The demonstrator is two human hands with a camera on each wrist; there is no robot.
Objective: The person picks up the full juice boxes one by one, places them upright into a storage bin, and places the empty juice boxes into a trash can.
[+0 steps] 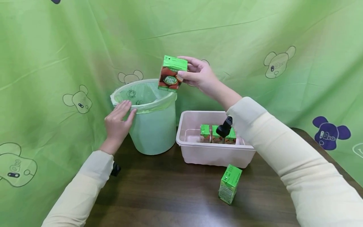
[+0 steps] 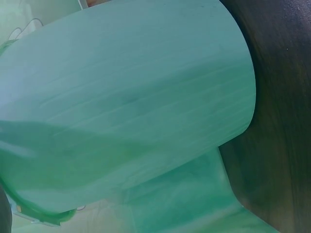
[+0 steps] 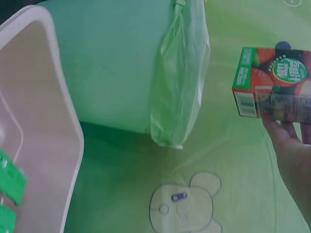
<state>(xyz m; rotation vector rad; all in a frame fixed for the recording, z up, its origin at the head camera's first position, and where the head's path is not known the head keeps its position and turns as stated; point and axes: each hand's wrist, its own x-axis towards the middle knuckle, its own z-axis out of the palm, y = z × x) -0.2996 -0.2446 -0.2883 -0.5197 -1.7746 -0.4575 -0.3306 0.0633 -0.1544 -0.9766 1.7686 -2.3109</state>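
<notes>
My right hand [image 1: 199, 75] grips a juice box [image 1: 172, 75] between thumb and fingers, its green top tilted up and its front printed with red fruit. It holds the box at the right side of the bin's rim, and in the right wrist view the box [image 3: 277, 82] shows a barcode on its end. My left hand [image 1: 117, 121] rests on the near left rim of the pale green trash bin [image 1: 153, 132], fingers fairly straight over the edge. A light green bag lines the bin [image 2: 126, 97] and folds over its rim.
Right of the bin stands a pale pink plastic basin [image 1: 218, 154] with several juice boxes [image 1: 205, 130] inside. Another juice box [image 1: 230, 184] stands on the dark wooden table [image 1: 158, 192] in front of the basin. A green cloth [image 1: 227, 28] with cartoon bear heads hangs behind.
</notes>
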